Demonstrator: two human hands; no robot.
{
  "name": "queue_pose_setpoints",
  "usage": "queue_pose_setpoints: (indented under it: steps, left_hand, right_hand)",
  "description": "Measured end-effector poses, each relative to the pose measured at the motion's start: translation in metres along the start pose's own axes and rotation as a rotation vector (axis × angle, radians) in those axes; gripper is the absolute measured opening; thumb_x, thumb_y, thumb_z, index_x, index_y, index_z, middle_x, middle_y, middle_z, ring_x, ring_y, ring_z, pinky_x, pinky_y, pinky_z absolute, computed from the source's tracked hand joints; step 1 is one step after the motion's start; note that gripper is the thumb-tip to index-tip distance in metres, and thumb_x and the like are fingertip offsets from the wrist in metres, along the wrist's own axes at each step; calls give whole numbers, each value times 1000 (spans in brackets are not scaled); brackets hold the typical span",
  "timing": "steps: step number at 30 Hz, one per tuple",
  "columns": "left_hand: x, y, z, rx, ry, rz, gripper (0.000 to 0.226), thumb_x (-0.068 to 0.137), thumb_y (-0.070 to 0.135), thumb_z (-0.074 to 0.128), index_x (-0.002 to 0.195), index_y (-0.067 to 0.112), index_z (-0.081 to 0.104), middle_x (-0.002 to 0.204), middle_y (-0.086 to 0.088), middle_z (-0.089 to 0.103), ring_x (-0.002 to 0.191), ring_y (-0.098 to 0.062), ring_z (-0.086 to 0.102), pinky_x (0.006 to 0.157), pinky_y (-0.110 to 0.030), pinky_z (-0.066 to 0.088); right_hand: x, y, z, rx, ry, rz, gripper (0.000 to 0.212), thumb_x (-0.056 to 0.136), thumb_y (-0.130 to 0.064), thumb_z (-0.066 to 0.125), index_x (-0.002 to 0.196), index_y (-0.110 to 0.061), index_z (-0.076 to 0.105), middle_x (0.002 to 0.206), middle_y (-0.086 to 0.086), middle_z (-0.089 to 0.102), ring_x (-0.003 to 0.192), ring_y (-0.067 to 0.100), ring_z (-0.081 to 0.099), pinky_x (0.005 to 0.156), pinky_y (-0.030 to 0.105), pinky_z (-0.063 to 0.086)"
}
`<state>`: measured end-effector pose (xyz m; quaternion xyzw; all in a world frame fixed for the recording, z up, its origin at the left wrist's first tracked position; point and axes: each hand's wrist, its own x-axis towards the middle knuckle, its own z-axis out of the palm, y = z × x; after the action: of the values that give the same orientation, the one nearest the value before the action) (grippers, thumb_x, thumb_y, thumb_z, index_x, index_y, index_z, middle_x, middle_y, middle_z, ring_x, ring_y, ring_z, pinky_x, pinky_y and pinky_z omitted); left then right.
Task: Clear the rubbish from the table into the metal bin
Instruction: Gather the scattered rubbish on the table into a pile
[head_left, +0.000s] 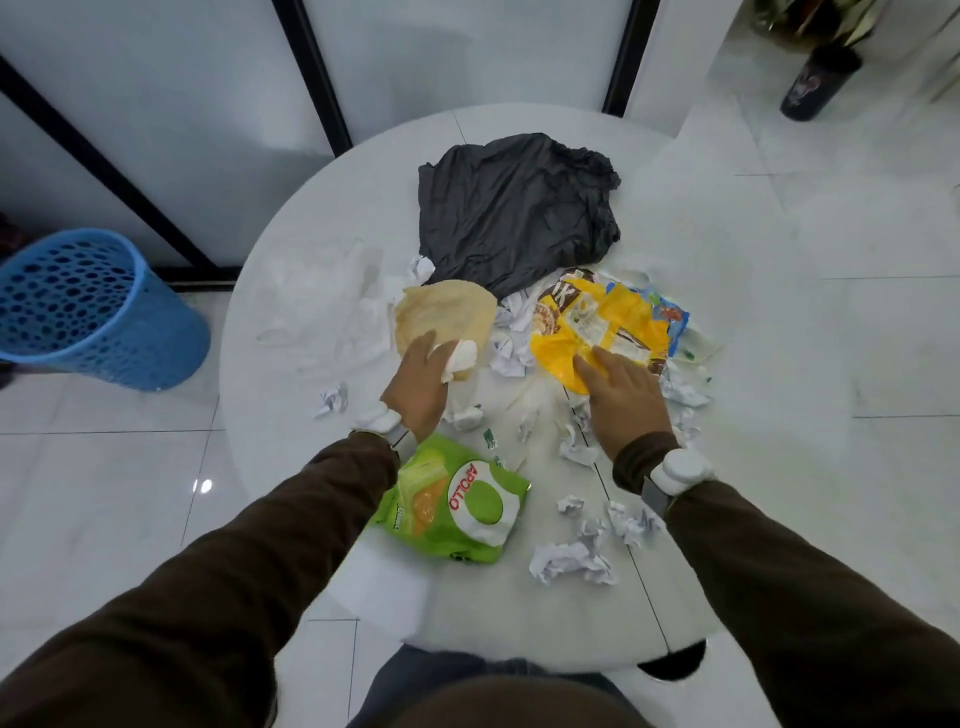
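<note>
Head view. Round white tabletop (322, 218), littered. Left hand (422, 383): grip closed on white crumpled paper (460, 358), resting on a tan wrapper (447, 312). Right hand (623, 389): fingers spread flat on a yellow wrapper (613, 317), grip holding nothing. Green snack bag (457, 504) just below the left wrist. Black plastic bag (519, 208) beyond both hands. Blue mesh basket (88, 312) on the floor far left, contents not visible.

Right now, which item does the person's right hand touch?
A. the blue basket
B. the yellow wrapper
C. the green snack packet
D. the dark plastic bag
B: the right hand lies with its fingers spread on the yellow wrapper, while the green snack packet lies nearer the left forearm and the dark plastic bag lies untouched farther back.
</note>
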<state>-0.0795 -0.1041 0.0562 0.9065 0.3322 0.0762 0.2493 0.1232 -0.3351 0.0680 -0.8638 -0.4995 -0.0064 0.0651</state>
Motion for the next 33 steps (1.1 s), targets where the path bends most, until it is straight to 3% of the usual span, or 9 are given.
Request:
queue_pose_setpoints:
  steps: [8,11,15,17,19,23,28,31,33]
  left_hand:
    - [-112,-2,39,123,-126,217,77,76,-2,75,146,14,47,151,-28,45,137,-52,45,109,-62,42]
    - [-131,-11,57,208,-265,129,75,83,6,71,150,24,43,157,-22,38,143,-48,38,113,-60,37]
    - [-140,-3,70,343,-514,-57,61,100,29,52,157,36,30,169,-7,14,155,-32,13,122,-54,18]
    - [-148,2,75,370,-586,-92,60,102,34,49,158,38,25,170,-4,8,156,-30,7,123,-55,13]
    - [-156,7,77,411,-628,-77,60,103,37,47,158,38,23,170,-5,6,156,-32,4,123,-56,11]
    - [-170,13,80,457,-659,-56,63,101,43,48,159,36,22,170,-9,4,156,-36,4,123,-59,11]
    - [-189,9,86,411,-612,-37,75,80,73,42,144,35,50,157,-16,41,143,-44,39,107,-67,34]
    - [-188,12,87,348,-490,-24,77,77,83,42,132,32,61,137,-8,61,122,-37,57,92,-54,42]
    - [-182,16,81,349,-405,-20,84,80,88,34,139,31,55,132,-1,63,118,-30,59,91,-50,40]
  right_hand:
    - [-122,-16,13,47,80,-142,58,83,-5,51,138,-24,50,140,21,54,124,44,52,103,57,39]
    - [-155,-19,31,40,-105,-155,63,79,-15,63,139,-28,52,145,20,50,129,45,49,106,62,36]
    - [-171,-27,47,-11,-527,-120,67,72,-36,73,135,-39,50,148,18,47,132,46,48,101,66,40]
    - [-173,-30,52,-4,-593,-101,56,78,-53,53,134,-44,51,152,19,43,135,46,45,103,67,36]
    - [-174,-35,54,12,-624,-110,62,79,-61,33,136,-45,51,157,18,36,140,45,39,109,66,29]
    - [-179,-41,47,-5,-675,-147,63,77,-57,45,139,-47,45,162,14,26,146,41,28,114,64,21]
    - [-182,-37,44,44,-643,-124,63,65,-62,52,126,-47,57,154,4,41,139,34,41,109,60,30]
    - [-178,-34,46,67,-558,-95,56,76,-67,47,122,-39,63,143,-1,53,129,29,51,106,53,34]
    - [-172,-35,47,107,-463,-53,51,81,-65,45,115,-33,66,124,-4,64,116,25,58,100,47,40]
